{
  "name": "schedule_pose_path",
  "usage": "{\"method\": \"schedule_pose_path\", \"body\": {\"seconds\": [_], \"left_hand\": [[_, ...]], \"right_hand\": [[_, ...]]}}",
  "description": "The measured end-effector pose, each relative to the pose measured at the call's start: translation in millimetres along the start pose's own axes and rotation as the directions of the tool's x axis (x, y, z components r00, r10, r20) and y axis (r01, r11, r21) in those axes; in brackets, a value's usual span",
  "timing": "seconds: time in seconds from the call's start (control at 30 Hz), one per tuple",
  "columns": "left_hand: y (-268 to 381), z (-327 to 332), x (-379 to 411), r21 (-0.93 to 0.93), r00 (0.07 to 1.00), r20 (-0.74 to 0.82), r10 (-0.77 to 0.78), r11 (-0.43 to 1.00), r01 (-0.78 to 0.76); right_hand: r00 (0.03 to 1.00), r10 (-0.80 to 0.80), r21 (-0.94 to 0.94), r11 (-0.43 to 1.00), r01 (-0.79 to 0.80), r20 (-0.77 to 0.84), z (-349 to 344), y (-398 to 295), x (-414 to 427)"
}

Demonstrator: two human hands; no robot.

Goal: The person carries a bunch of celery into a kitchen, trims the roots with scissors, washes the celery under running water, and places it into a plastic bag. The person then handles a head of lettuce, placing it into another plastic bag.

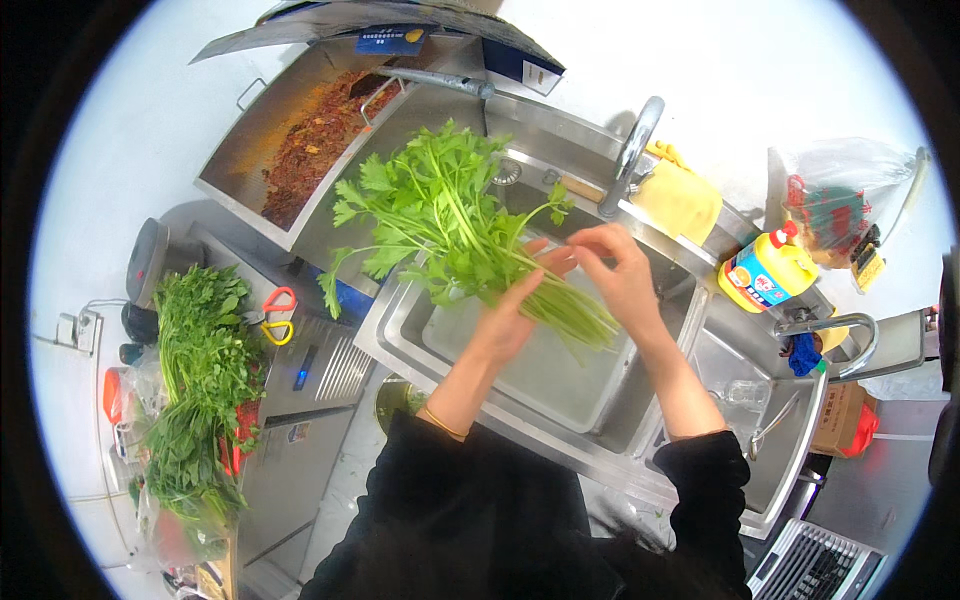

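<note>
A leafy bunch of green celery (pixel 450 206) is held over the steel sink basin (pixel 660 352), its leaves towards the upper left and its pale stalks towards the lower right. My left hand (pixel 517 300) grips the bunch from below around the stalks. Close above the stalks is my right hand (pixel 611 262), with fingers bent and thumb near the index finger; whether it pinches a stem is unclear. Beneath the bunch, a pale rectangular tub (pixel 540 390) sits in the basin and seems to hold water.
A tall faucet (pixel 637 142) rises behind the basin, beside a yellow cloth (pixel 679 201) and a detergent bottle (pixel 766 268). At left lie piled greens (pixel 199 360) and scissors (pixel 278 315). A deep steel pan (pixel 232 161) holds reddish food. A smaller sink (pixel 780 450) adjoins on the right.
</note>
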State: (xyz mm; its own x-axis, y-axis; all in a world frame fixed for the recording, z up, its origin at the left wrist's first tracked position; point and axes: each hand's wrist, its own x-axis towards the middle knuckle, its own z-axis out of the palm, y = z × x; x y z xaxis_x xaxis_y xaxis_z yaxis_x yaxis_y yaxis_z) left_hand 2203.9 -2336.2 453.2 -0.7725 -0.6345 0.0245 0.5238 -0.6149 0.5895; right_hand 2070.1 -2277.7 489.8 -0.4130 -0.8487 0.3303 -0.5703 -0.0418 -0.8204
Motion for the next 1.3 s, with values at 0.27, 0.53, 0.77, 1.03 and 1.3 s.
{"method": "schedule_pose_path", "body": {"seconds": [0.27,0.53,0.77,1.03,1.3], "left_hand": [[-14.8,17.8,-28.3,0.039,0.978,-0.202,-0.041,0.998,0.050],[-30.1,32.0,-53.3,0.107,0.976,-0.215,-0.048,0.992,0.072],[-31.3,33.1,-58.8,0.112,0.969,-0.243,-0.041,0.991,0.070],[-21.2,25.2,-53.0,-0.002,0.999,-0.007,-0.043,0.999,0.043],[-10.8,5.6,-46.0,-0.109,0.995,-0.102,0.002,0.994,-0.013]], "right_hand": [[0.946,-0.321,-0.207,0.929,0.306,-0.043,15.4,-41.0,-15.6],[0.948,-0.317,-0.233,0.920,0.316,0.034,1.4,-42.9,-31.1],[0.943,-0.334,-0.247,0.913,0.323,-0.002,-4.0,-48.3,-34.3],[0.977,0.040,0.534,0.832,-0.149,0.211,-2.4,-28.8,-22.3],[0.881,0.122,0.591,0.698,-0.404,0.457,-3.0,-2.3,-14.2]]}}
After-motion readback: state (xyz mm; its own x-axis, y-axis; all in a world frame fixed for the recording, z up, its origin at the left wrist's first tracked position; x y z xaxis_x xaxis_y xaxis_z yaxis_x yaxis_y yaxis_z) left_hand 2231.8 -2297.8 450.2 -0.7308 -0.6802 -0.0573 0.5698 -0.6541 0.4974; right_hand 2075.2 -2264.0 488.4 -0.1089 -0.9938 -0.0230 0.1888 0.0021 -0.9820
